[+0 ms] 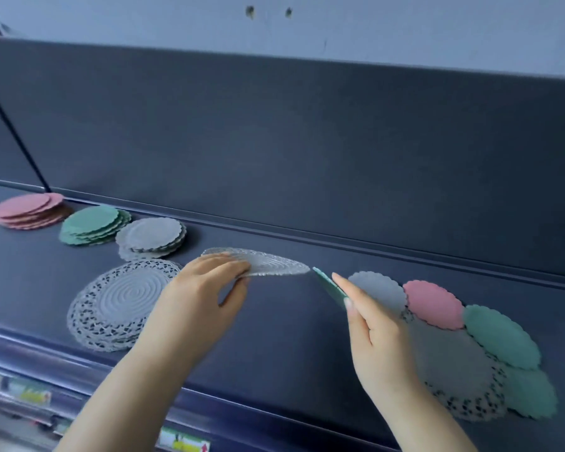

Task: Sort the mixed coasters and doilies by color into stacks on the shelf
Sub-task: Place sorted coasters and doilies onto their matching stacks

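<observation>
My left hand [206,288] holds a grey lace doily [274,264] flat above the dark shelf [274,337], just right of a stack of grey lace doilies [121,305]. My right hand [372,334] pinches a green coaster [328,285] on edge. At the far left stand sorted stacks: pink coasters [30,208], green coasters [92,225], grey coasters [152,236]. To the right lies a mixed spread: a grey coaster [379,288], a pink coaster [434,305], green coasters [503,337] and a large grey doily [460,376].
The shelf's dark back panel [307,141] rises right behind the stacks. A price-label rail [183,443] runs along the shelf's front edge below my arms. A bare stretch of shelf lies between my two hands.
</observation>
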### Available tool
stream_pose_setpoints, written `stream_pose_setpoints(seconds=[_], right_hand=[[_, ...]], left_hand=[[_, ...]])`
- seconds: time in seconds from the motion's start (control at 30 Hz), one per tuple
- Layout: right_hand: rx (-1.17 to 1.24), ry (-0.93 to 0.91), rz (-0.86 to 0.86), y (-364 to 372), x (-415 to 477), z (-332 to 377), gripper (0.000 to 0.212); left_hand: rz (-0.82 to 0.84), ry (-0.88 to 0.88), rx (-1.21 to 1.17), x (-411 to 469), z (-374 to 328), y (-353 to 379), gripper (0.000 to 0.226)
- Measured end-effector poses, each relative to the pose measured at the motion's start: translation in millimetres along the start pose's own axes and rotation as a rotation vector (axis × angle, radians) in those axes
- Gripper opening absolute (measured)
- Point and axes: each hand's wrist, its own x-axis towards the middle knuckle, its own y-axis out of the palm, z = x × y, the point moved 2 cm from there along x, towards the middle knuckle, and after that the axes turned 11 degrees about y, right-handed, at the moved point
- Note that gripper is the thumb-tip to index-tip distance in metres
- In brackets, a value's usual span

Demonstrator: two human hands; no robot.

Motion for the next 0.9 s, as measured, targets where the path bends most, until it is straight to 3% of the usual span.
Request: stream_pose_setpoints(seconds=[0.1, 0.37, 0.63, 0.9], right_hand=[[0.012, -0.027, 0.008, 39.6, 5.5, 23.8, 0.038], [0.013, -0.02, 0.03, 141.7, 6.0, 70.1, 0.043], [-0.024, -0.082, 0.019, 214.4, 6.7, 98.1, 0.048], [-0.091, -0.111, 0.087, 231.9, -0.9, 106.8, 0.052]], left_hand=[[0.038, 0.019, 0.073, -7.1, 49.7, -24.1, 0.035], [0.177, -0.037, 0.106, -42.9, 161.0, -72.6, 0.026], [0.5, 0.137, -0.007, -70.5, 223.5, -90.4, 0.044], [0.412, 0.114, 0.076, -72.9, 234.8, -94.9, 0.044]])
